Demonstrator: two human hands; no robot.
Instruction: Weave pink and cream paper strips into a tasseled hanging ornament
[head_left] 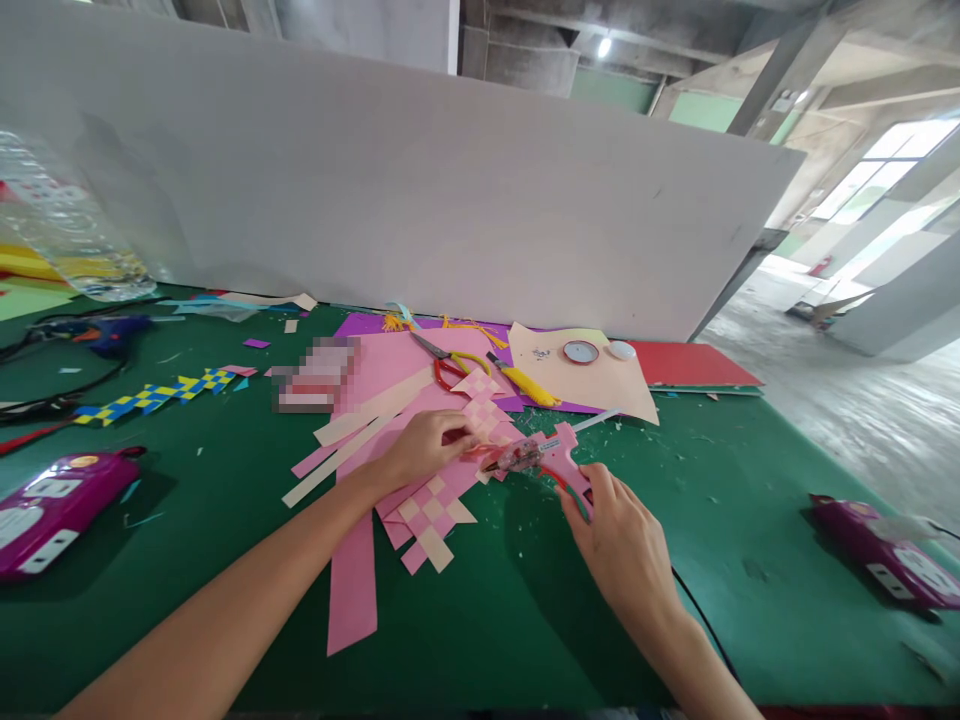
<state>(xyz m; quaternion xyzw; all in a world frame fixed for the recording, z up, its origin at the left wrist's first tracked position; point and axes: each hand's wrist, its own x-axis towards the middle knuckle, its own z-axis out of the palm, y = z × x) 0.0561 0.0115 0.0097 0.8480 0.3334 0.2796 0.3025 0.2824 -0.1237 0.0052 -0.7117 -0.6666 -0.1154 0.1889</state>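
Note:
My right hand (pixel 619 535) is wrapped around the handle of a pink hot glue gun (pixel 562 455), with a glue stick poking out of its back. The gun's nozzle points left, close to the fingertips of my left hand (pixel 427 447). Those fingers are pinched on a pink paper strip (pixel 487 453), partly hidden by the hand. Around them lie checkered pink-and-cream woven paper pieces (pixel 433 510). Beneath my left hand are loose cream paper strips (pixel 345 455) and pink paper sheets (pixel 352 590).
Beyond my hands lie scissors (pixel 446 360), a yellow utility knife (pixel 529 385) and a round tape roll (pixel 580 352). Purple cases (pixel 64 510) sit at both sides. A blue glue gun (pixel 112 332) and water bottle (pixel 75 230) stand left. A white partition (pixel 420 190) borders the back.

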